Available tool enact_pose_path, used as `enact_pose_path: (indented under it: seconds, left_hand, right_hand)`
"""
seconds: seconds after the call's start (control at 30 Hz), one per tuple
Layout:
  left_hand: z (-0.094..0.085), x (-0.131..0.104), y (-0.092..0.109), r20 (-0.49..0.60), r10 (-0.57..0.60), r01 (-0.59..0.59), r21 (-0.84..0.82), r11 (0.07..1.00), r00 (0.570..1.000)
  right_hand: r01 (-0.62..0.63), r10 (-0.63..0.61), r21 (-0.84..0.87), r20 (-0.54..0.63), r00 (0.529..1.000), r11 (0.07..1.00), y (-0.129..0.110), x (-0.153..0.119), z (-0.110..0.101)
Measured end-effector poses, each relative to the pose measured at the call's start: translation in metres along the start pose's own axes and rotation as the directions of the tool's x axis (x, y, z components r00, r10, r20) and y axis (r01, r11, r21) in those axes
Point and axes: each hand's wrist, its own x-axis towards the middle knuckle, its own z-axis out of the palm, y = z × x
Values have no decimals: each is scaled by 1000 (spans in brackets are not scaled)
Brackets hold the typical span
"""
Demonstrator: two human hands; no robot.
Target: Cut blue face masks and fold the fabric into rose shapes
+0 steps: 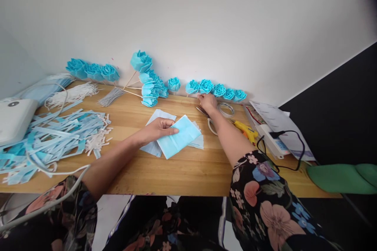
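My left hand (pixel 165 127) is closed on a light blue fabric sheet (pixel 179 139), pinching its upper left edge between thumb and fingers. Under it, more pale blue fabric sheets (pixel 154 149) lie on the table. Against the wall, my right hand (pixel 207 102) reaches to the foot of a row of blue fabric flowers (pixel 206 86). Its fingers are bent together close beneath the left flowers; whatever they pinch is hidden. Scissors (pixel 211 125) lie below that hand, partly covered by the wrist, with a roll of tape (pixel 226 110) just right of it.
More blue flowers on sticks (pixel 150 88) lean at centre back. Cut strips (pixel 67 129), grey wires (pixel 112 96) and a white device (pixel 16 119) fill the left. A yellow glue gun (pixel 246 130), power strip (pixel 272 141) and papers (pixel 277 121) lie right. A white cable (pixel 73 188) crosses my left arm.
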Motion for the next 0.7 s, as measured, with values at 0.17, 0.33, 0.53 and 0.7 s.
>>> enact_pose_path:
  seconds: [0.17,0.33,0.53,0.7]
  left_hand:
    - [-2,2,-5,1,2,-2,20,1000,1000]
    - [-3,3,-6,1,-3,3,26,1000,1000]
    - [-3,3,-5,9,-3,2,38,999,1000]
    - [-2,3,-5,5,8,-8,28,1000,1000]
  right_hand:
    - [-16,16,7,-19,1000,1000,-1,5,2]
    - [-36,36,-4,-66,997,999,-3,6,-1]
    - [-23,24,19,-51,998,1000,-1,0,-5]
    - [-5,7,52,-33,999,999,1,-6,-9]
